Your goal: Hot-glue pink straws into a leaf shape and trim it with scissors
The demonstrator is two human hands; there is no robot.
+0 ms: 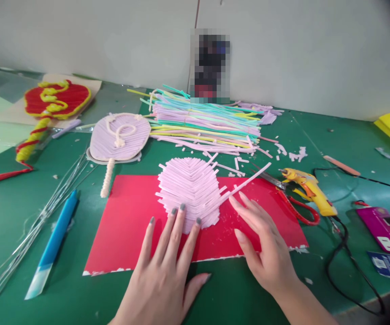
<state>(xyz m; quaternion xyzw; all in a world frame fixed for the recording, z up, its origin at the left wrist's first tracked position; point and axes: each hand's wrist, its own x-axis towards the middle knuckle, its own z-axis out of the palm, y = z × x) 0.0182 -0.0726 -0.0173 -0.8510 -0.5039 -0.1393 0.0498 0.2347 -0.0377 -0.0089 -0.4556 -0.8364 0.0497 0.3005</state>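
Note:
A pale lilac panel (190,189) of pipe cleaners laid in a chevron pattern lies on a red sheet (127,203). My left hand (168,253) rests with spread fingers, some fingertips on the panel's lower part. A longer pipe cleaner (251,179) sticks out from the panel's right side. My right hand (261,239) is beside it, fingers stretched and apart, the index fingertip at or very near that strip; whether it touches I cannot tell. Other short ends jut from the panel's edges.
Behind lies a bundle of coloured pipe cleaners (205,119) with cut scraps. Left are a lilac fan (120,135), a red-yellow fan (58,99), wires (42,221) and a blue-handled tool (54,239). Right are red-handled scissors (305,214), a yellow glue gun (312,187) and its black cord.

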